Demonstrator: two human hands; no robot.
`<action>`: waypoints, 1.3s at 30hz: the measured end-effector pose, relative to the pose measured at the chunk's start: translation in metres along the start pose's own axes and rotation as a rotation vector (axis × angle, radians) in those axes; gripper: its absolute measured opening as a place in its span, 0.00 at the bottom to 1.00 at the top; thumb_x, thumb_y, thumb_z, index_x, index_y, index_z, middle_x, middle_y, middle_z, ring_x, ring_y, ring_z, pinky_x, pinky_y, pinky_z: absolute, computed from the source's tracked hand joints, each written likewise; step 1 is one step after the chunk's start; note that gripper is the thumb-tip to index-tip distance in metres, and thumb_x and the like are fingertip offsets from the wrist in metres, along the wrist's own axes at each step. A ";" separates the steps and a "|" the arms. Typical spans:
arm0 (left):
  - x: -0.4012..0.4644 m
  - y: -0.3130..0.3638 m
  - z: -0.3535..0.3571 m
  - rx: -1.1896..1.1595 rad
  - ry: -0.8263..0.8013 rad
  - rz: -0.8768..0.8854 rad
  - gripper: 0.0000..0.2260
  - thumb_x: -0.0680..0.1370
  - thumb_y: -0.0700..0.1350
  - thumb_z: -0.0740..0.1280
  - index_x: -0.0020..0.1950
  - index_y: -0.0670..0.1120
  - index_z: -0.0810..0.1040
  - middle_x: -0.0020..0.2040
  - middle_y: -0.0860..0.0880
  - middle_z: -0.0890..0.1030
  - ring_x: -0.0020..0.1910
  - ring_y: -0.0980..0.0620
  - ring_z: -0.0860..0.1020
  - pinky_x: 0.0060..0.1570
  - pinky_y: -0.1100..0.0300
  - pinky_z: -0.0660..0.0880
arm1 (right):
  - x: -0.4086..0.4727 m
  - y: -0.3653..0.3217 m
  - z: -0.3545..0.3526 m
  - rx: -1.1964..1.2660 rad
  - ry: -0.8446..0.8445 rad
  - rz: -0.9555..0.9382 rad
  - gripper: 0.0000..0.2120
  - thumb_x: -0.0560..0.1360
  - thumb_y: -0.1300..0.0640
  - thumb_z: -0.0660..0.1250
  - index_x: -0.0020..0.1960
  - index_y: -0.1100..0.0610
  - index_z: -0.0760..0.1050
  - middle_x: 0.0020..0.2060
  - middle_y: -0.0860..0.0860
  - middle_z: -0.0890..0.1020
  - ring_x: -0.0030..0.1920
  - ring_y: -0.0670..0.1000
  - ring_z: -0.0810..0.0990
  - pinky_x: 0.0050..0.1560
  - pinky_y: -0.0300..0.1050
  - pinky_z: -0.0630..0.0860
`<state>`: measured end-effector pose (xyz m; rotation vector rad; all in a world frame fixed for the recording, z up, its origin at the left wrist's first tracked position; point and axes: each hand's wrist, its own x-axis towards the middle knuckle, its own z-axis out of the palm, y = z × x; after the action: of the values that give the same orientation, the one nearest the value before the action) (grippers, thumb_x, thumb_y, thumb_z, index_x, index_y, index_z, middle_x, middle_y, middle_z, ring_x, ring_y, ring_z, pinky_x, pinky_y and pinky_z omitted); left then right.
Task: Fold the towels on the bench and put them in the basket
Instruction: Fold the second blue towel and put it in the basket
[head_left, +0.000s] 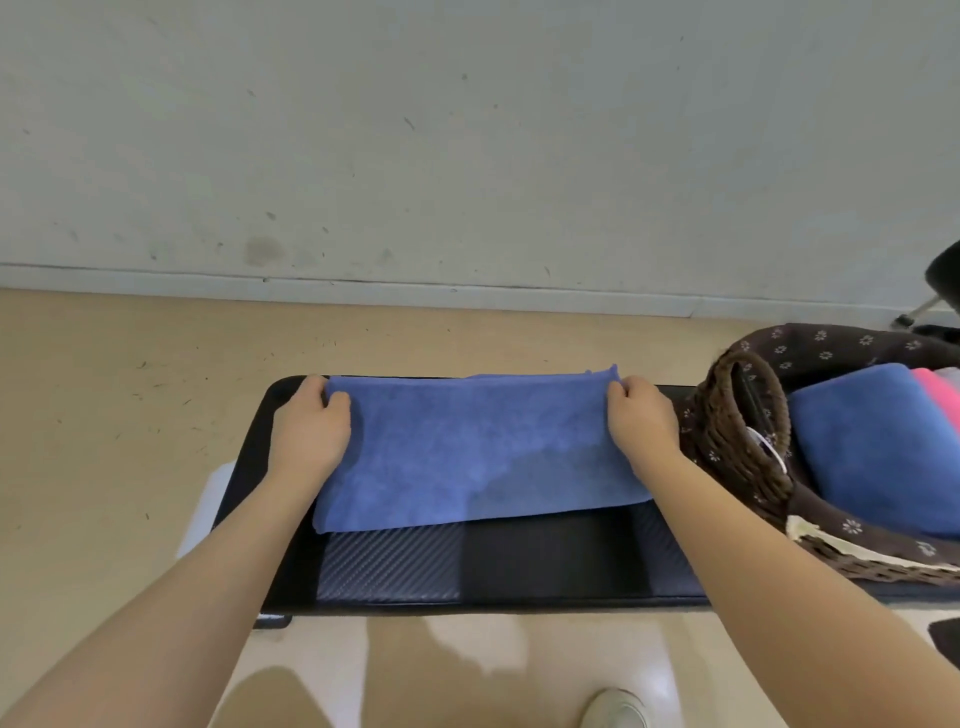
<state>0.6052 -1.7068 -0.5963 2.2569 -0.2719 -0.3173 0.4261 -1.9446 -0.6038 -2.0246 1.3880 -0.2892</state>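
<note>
Pinching blue towel (467, 447) far corners, both hands.

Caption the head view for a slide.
Both hands, left and right, pinch a blue towel on the bench.

A plain indoor room: scuffed pale wall (467, 130), beige floor (104, 389), black padded bench (545, 561), wicker laundry basket (743, 431).

A scuffed grey wall (467, 130) with a pale skirting board (467, 293) at its foot meets a beige floor (104, 415); a black chair base (935, 296) stands by the wall's right end, a white shoe (615, 709) well apart from it.
</note>
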 end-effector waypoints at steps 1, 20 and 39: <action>0.002 0.000 0.001 0.019 0.002 0.006 0.08 0.78 0.41 0.54 0.45 0.39 0.70 0.35 0.46 0.71 0.30 0.51 0.66 0.29 0.58 0.61 | 0.002 0.000 0.002 -0.027 0.002 -0.007 0.17 0.81 0.54 0.51 0.33 0.55 0.60 0.31 0.51 0.69 0.31 0.50 0.66 0.28 0.44 0.58; -0.006 0.013 0.001 0.708 0.053 0.257 0.27 0.80 0.48 0.57 0.75 0.42 0.50 0.68 0.36 0.65 0.63 0.37 0.67 0.57 0.45 0.67 | -0.009 -0.025 0.008 -0.515 0.096 -0.226 0.20 0.81 0.49 0.52 0.67 0.61 0.64 0.63 0.59 0.73 0.61 0.61 0.72 0.53 0.53 0.68; -0.044 -0.013 0.016 0.835 -0.380 0.507 0.54 0.54 0.79 0.30 0.76 0.52 0.37 0.78 0.47 0.41 0.77 0.49 0.43 0.74 0.52 0.43 | -0.041 0.019 0.003 -0.622 -0.200 -0.231 0.30 0.81 0.44 0.45 0.77 0.56 0.42 0.77 0.53 0.48 0.77 0.56 0.48 0.74 0.55 0.50</action>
<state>0.5595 -1.6969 -0.6104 2.7835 -1.3595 -0.4034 0.3964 -1.9115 -0.6107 -2.6369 1.2106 0.2826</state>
